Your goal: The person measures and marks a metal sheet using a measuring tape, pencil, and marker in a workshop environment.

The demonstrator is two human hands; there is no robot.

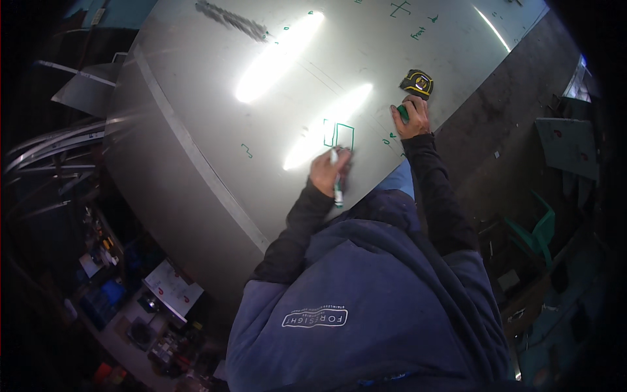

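Note:
My left hand [326, 173] is closed round a white marker [337, 186] with a green end. It rests on a large pale metal sheet [215, 104], just below two small green drawn rectangles [345, 134]; the marker's upper part lies against the fingers. Near the sheet's right edge, my right hand [414, 119] has its fingers curled over a small green object [403, 114], mostly covered, so its kind is unclear. Right beyond those fingers lies a black and yellow tape measure [417, 83].
Green handwritten marks [246, 151] and bright light reflections cover parts of the sheet. A dark twisted reflection or object [235, 21] shows at the far left. A green chair [539, 228] stands at the right, and a cluttered workbench [140, 313] at the lower left.

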